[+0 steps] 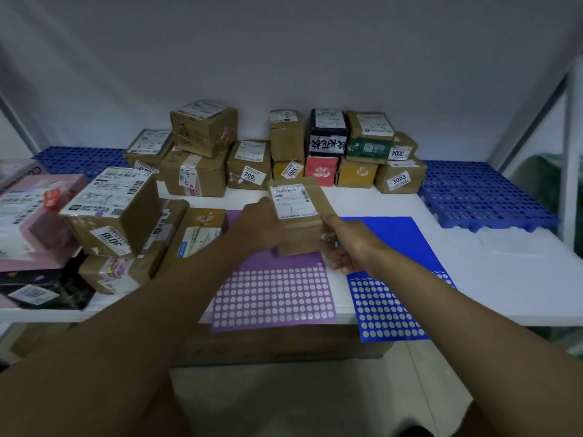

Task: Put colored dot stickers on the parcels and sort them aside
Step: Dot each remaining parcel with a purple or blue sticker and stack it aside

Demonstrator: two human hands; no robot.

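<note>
Both hands, left (259,225) and right (346,244), hold a brown parcel (299,216) above the sticker sheets (273,291).

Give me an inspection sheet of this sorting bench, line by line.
Surface: white table, with blue perforated mats at the back.
Job's things: small brown parcel held above the purple sticker sheet; blue sticker sheet to its right, overhanging the edge.
Clutter: stacked parcels along the back row; leaning pile at left.
Hands: left hand and right hand both grip the parcel.
Cables: nothing seen.
Surroundings: white wall, metal frame posts, cardboard box under the table.
</note>
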